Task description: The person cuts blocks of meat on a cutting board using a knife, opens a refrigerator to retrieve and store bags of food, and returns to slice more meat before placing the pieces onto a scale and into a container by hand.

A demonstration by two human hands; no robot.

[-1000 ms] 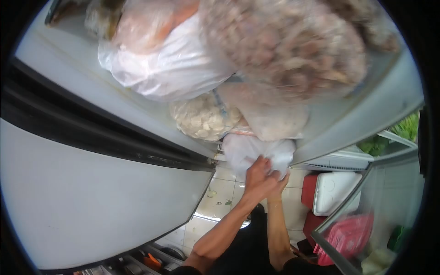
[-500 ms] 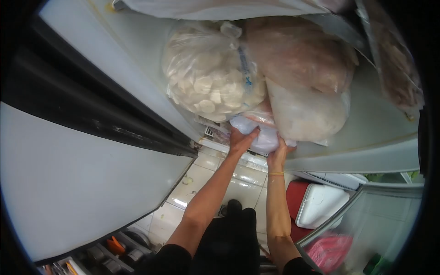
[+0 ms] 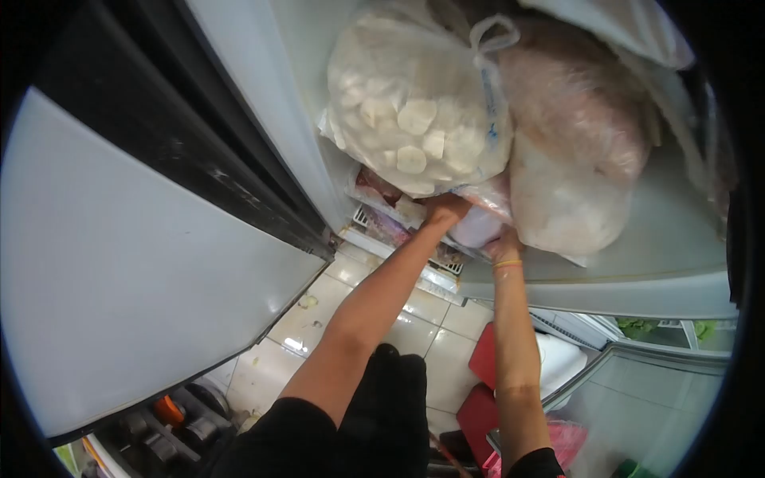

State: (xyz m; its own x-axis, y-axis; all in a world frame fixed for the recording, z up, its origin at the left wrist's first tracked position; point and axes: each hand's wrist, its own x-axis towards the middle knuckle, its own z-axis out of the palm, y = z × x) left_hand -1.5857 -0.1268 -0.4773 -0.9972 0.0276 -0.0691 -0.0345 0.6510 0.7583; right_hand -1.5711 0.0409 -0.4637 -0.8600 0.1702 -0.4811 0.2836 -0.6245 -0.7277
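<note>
A white plastic bag (image 3: 476, 227) is inside the fridge compartment, low among other bags. My left hand (image 3: 449, 209) is at its left side and my right hand (image 3: 504, 241) at its right side. The fingers of both hands are mostly hidden by the bags. Just above them sits a tied clear bag of round white slices (image 3: 414, 115). To the right lies a large clear bag of pale pink contents (image 3: 578, 143), probably meat. Packs of dark red meat (image 3: 376, 188) show to the left of my left hand.
The open white door (image 3: 167, 255) with its black seal fills the left. A glass door (image 3: 637, 398) stands at the lower right, near a red and white cooler (image 3: 558, 358). Pots and utensils (image 3: 163, 430) are at the lower left, beside the tiled floor (image 3: 319, 307).
Both hands have moved with the white bag from the compartment's front edge deeper under the other bags. The view has shifted closer to the bag of white slices.
</note>
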